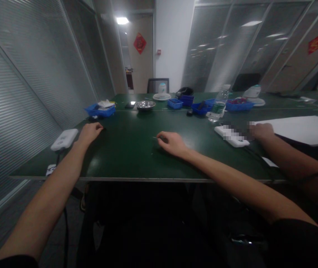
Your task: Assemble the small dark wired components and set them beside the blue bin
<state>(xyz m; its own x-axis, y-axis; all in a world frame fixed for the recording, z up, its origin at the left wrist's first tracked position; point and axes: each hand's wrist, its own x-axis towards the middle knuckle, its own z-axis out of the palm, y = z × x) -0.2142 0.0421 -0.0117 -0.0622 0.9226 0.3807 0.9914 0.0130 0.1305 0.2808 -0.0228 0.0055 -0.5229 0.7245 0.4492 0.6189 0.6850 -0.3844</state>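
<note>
My left hand rests at the left side of the green table, fingertips pinched on something small and dark that I cannot make out. Near the middle, my right hand is closed in a pinch around a thin, light-coloured stick-like piece that points left. The two hands are well apart. Beyond my left hand sits a blue basket with white and yellow items, and a metal bowl stands further back between the hands.
A white box lies left of my left arm. Right of my right hand are a white power strip, a water bottle and another person's hand by a white board. Blue trays stand further back.
</note>
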